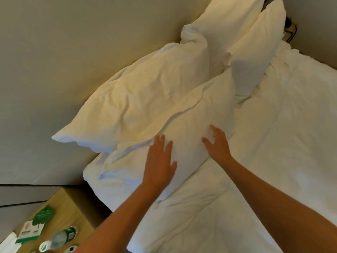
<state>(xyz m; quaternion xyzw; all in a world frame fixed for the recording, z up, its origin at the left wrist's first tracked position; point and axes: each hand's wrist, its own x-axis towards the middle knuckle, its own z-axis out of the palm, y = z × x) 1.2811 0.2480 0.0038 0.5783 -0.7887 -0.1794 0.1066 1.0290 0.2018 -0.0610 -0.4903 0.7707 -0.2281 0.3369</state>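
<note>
Pillow work on a bed. Front pillow (193, 121), white, lies at the near-left end of the bed. It runs from lower left to upper right and leans on the rear pillow (135, 105) behind it, touching along its length.

Left hand (160, 161) rests flat on the front pillow's lower half, palm down, fingers straight and close together, thumb out to the right, nothing pinched. Right hand (218, 145) is just right of it on the same pillow, near the right edge. Its fingers are spread and a bit bent, thumb wide apart, tips touching the cloth; no fold visibly gripped. Hands are near each other, not touching. Both forearms are bare and come in from the bottom edge.

Rear pillow props against the beige wall (63, 52), its near corner sticking out to the left. Further up are two more white pillows: far rear pillow (224, 24) against the wall, and far front pillow (255, 57) before it, meeting the front pillow's upper end. Creased white duvet (284, 128) covers the bed to the right and under the arms.

Wooden nightstand (73, 201) stands at lower left, beside the bed. On it are a clear plastic bottle (61, 237) with a green label (upright or lying, cannot tell) and a green leaf-shaped card (43, 214); print too blurred to read.
</note>
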